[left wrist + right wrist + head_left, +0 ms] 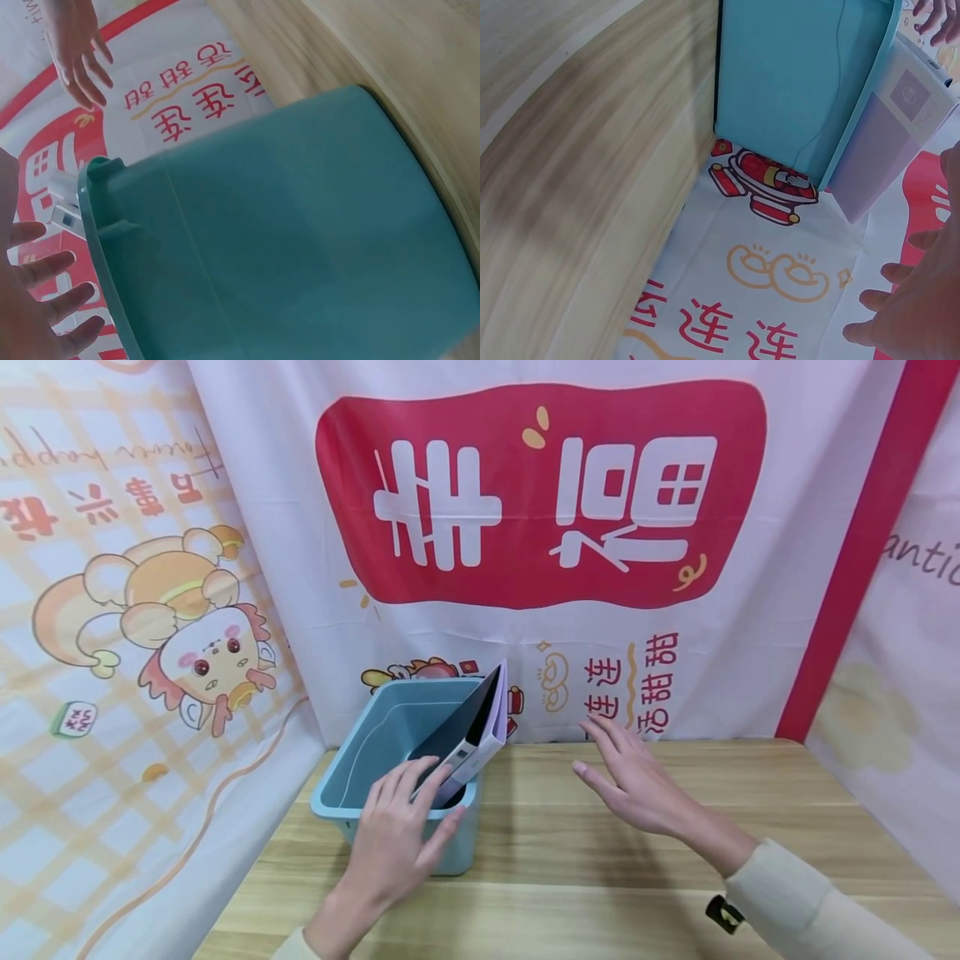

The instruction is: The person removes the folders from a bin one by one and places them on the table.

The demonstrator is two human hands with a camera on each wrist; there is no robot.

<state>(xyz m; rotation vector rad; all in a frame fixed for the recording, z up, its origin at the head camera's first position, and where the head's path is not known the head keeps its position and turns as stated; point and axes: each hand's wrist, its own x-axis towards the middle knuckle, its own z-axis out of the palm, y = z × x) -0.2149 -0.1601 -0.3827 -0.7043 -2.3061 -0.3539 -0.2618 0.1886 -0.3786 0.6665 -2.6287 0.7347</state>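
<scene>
Backdrop: printed cloth banner (540,493) with a large red patch and white characters hangs behind the table; a second cloth with a cartoon dragon (187,635) hangs along the left side, and a red stripe (855,560) runs down the right part of the banner.
Surface: light wooden table (600,860), its far edge meeting the banner.
Bin: teal plastic bin (390,735) stands upright at the table's far left corner, close against the cloths; the left wrist view shows its smooth outer wall and rim from close by.
Box: flat box (472,735) with a dark face and pale lilac sides leans tilted in the bin, its lower end inside, its upper end sticking out above the bin's right rim toward the banner.
Left hand: left hand (397,835) lies over the bin's near rim, fingers spread and nearly straight, fingertips touching the lower end of the box; nothing is gripped.
Right hand: right hand (637,785) hovers above the table to the right of the bin, well apart from the box, palm turned left, fingers straight and spread, holding nothing.
Sleeve: cream sleeve (810,902) covers the right forearm, with a small dark tag at the cuff.
</scene>
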